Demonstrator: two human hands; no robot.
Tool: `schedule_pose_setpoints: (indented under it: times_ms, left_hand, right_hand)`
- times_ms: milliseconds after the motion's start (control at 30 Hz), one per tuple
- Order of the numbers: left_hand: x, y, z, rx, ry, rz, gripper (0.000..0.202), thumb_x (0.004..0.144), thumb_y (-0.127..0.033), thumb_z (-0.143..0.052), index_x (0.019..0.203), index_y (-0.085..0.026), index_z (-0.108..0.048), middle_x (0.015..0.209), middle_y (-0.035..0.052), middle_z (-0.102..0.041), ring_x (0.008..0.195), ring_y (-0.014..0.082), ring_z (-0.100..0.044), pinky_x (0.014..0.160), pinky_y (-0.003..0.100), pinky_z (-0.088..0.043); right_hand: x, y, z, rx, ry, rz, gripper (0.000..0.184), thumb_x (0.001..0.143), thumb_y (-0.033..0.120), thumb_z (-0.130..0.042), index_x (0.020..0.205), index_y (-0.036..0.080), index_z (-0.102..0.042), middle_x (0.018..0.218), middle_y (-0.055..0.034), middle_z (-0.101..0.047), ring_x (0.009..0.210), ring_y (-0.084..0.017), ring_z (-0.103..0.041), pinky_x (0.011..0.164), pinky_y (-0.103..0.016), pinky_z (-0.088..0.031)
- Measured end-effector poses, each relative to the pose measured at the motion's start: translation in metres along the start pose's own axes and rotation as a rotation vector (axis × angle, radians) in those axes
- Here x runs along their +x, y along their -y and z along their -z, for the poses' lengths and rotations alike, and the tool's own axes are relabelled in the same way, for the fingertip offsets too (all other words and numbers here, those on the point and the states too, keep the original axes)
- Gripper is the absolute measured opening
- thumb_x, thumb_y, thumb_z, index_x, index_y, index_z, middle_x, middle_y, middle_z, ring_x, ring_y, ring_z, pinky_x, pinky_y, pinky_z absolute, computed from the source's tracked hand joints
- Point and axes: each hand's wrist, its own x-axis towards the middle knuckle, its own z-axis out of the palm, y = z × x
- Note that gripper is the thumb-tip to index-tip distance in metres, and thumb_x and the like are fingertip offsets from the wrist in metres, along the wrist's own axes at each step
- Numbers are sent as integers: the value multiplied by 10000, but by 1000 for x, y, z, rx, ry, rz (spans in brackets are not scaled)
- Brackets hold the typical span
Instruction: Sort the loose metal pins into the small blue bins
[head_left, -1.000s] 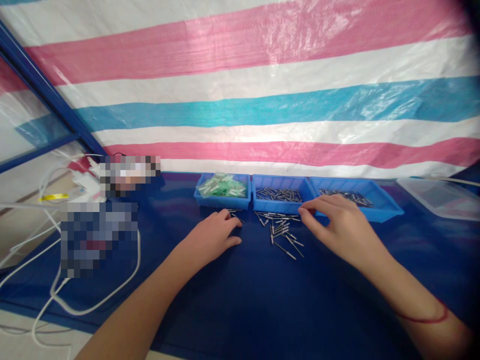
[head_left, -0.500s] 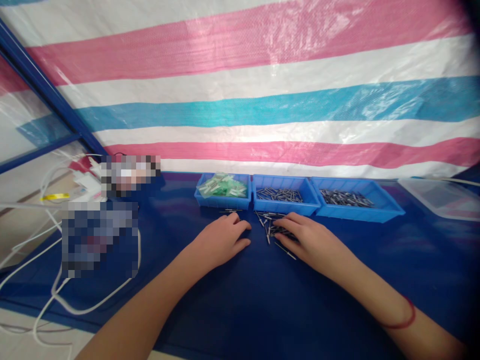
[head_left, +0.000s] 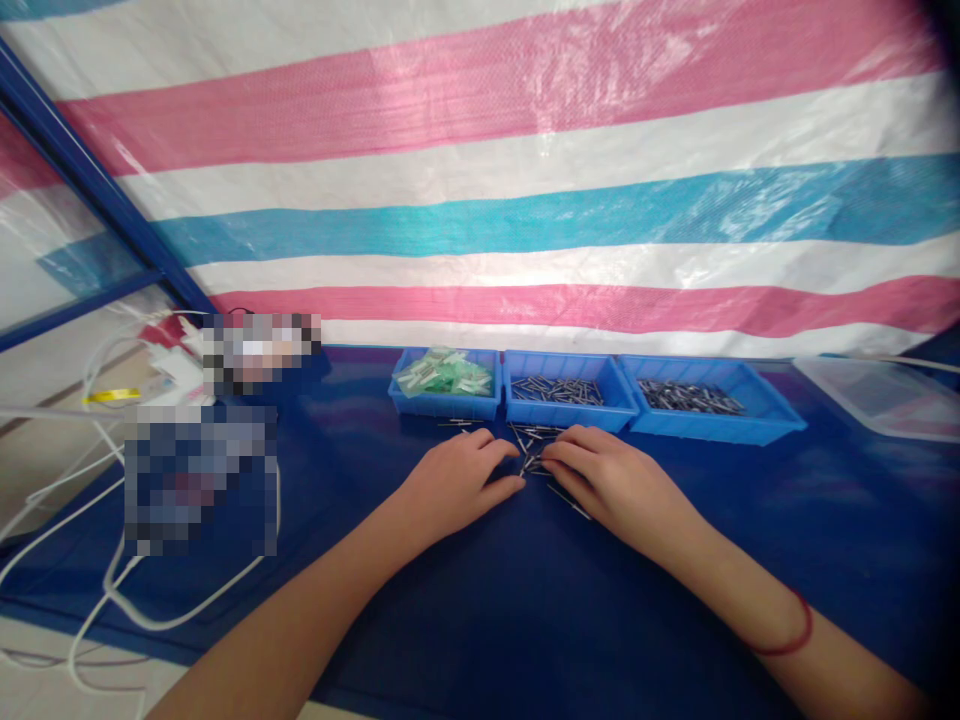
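Note:
A heap of small metal pins (head_left: 534, 447) lies loose on the blue table (head_left: 525, 600) in front of the trays. My left hand (head_left: 457, 480) rests palm down just left of the heap, fingers curled with the tips at its edge. My right hand (head_left: 615, 480) lies over the heap's right side, fingers bent down onto the pins. Whether either hand holds a pin is hidden. Behind stand three blue trays: the left tray (head_left: 444, 402) with green plastic pieces, the middle tray (head_left: 566, 408) and the right tray (head_left: 720, 420) with metal pins.
A striped pink, white and blue tarp (head_left: 525, 180) hangs right behind the trays. White cables (head_left: 112, 580) and blurred items lie at the left edge of the table. A clear plastic box (head_left: 885, 400) stands at the far right.
My right hand came back from the right tray to the loose pins and closed in on them. My left hand slid right towards the heap, so the two hands almost meet.

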Motion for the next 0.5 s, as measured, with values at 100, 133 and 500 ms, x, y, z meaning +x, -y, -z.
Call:
schedule_pose_setpoints:
  times_ms: [100,133,500]
  left_hand:
    - [2,-4,0,-125,-46,16,333,903,-406,-512,1165,-219,-594,1017,48,-640,883,186,-611,771,285,-470]
    - [3,-6,0,-184,-61,13,315,908,-391,-509,1153,-218,-604,1002,41,-652,871,178,-611,772,278,-465]
    - [5,-17,-5,-838,-211,129,242,835,-372,-612,946,-159,-645,848,29,-681,739,135,-612,674,232,-473]
  right_hand:
    - [0,3,2,71,-15,-13,256,958,258,-396,966,209,-647,940,-80,-652,866,-212,-602,778,-350,-483]
    - [0,4,3,116,-25,-20,255,959,265,-396,974,212,-645,947,-79,-656,865,-212,-606,776,-350,-484]
    - [1,30,2,863,-170,-330,249,869,433,-557,842,206,-655,728,-23,-640,641,-151,-589,578,-267,-478]
